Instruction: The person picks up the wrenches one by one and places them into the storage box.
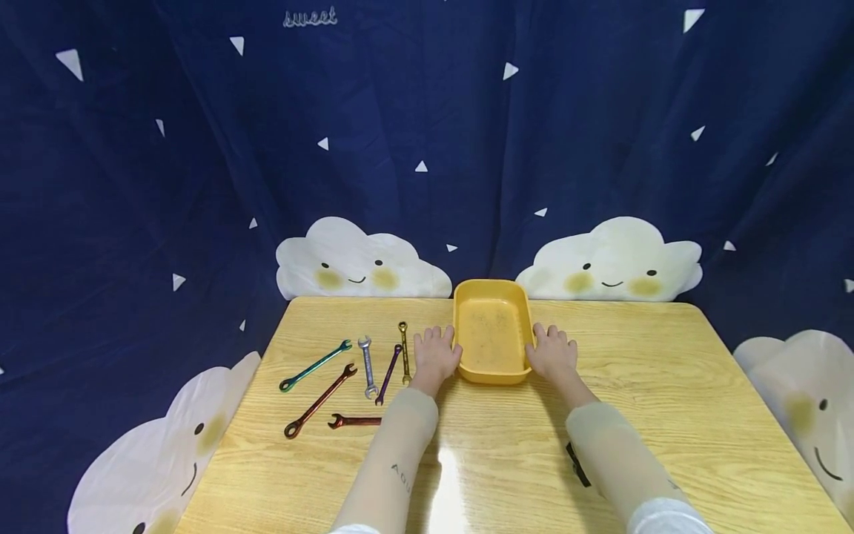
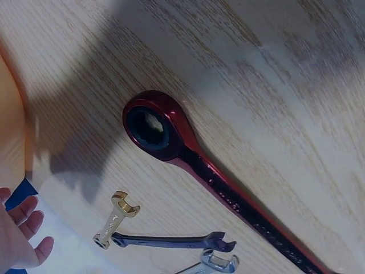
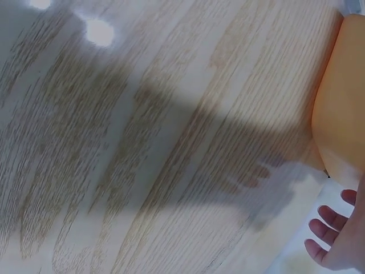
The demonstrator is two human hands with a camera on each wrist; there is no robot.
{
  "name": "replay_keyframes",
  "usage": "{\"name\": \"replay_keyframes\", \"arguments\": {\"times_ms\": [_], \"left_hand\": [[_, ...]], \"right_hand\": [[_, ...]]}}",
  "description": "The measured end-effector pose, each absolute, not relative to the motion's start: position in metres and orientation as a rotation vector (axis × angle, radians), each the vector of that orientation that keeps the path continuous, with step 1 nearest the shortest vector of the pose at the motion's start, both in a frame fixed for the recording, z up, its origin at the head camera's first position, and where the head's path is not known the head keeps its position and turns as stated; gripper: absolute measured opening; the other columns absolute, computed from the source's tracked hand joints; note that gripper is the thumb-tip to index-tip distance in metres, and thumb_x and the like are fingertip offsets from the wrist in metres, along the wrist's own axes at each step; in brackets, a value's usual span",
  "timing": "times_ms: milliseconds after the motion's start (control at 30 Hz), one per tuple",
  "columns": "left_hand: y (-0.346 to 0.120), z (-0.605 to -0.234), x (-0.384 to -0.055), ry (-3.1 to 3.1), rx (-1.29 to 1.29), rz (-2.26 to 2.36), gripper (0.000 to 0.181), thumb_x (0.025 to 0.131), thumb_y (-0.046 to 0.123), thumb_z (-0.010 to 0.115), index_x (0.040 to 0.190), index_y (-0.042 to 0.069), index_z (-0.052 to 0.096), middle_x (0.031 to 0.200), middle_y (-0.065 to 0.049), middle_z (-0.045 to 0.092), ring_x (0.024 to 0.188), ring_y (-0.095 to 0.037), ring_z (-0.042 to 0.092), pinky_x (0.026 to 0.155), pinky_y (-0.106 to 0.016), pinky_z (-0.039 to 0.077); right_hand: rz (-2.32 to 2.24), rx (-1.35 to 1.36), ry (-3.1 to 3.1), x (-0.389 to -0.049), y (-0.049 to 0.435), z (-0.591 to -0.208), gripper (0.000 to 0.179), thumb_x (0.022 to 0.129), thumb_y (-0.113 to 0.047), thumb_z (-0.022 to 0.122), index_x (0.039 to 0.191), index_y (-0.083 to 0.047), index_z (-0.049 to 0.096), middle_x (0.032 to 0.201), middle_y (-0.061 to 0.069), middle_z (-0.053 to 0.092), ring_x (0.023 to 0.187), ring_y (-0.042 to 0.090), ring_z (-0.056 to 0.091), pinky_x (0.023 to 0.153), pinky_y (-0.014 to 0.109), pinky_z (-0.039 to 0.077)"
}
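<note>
A yellow plastic tray (image 1: 494, 377) stands at the back middle of the table, with only dark marks visible on its floor. At its left side is my left hand (image 1: 437, 354), fingers spread and pointing forward, thumb by the tray wall. My right hand (image 1: 554, 352) lies at the opposite side, its thumb at the rim and its fingers loosely extended outside. In the left wrist view, a red ratchet wrench (image 2: 217, 180) lies below the left wrist, with a gold wrench (image 2: 116, 220), a purple wrench (image 2: 165, 241) and part of a silver wrench (image 2: 218, 262) beyond it.
Left of the tray also lie a teal wrench (image 1: 315, 367) and a longer red wrench (image 1: 322, 401). My left forearm covers part of the nearer red wrench. A black strip (image 1: 577, 465) shows beside the right forearm. A dark blue curtain (image 1: 400, 111) hangs behind the table.
</note>
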State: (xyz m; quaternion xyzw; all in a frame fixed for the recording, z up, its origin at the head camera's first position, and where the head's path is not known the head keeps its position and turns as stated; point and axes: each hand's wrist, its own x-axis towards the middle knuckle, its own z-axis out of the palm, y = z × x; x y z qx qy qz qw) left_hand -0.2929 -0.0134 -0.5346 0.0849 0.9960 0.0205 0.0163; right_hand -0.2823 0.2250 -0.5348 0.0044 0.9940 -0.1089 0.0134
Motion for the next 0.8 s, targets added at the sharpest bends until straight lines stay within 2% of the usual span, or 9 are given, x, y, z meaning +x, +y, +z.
{"name": "replay_keyframes", "arguments": {"times_ms": [433,800], "left_hand": [[-0.015,-0.534,-0.287,3.106,0.297,0.093,0.045,0.094,0.042,0.034,0.134,0.021,0.040,0.130,-0.006,0.046,0.118,-0.026,0.040,0.095,-0.048,0.030],[-0.015,-0.536,-0.280,3.101,0.302,0.109,0.045,0.094,0.041,0.033,0.134,0.021,0.039,0.128,-0.008,0.047,0.118,-0.026,0.041,0.098,-0.048,0.028]], "right_hand": [[-0.333,-0.001,3.118,-0.273,0.223,-0.534,0.047,0.092,-0.031,0.040,0.131,-0.004,0.037,0.120,0.025,0.041,0.109,0.044,0.040,0.085,0.059,0.031],[-0.352,-0.016,3.138,-0.265,0.222,-0.535,0.044,0.092,-0.030,0.039,0.127,-0.003,0.038,0.117,0.025,0.042,0.107,0.044,0.039,0.085,0.059,0.031]]}}
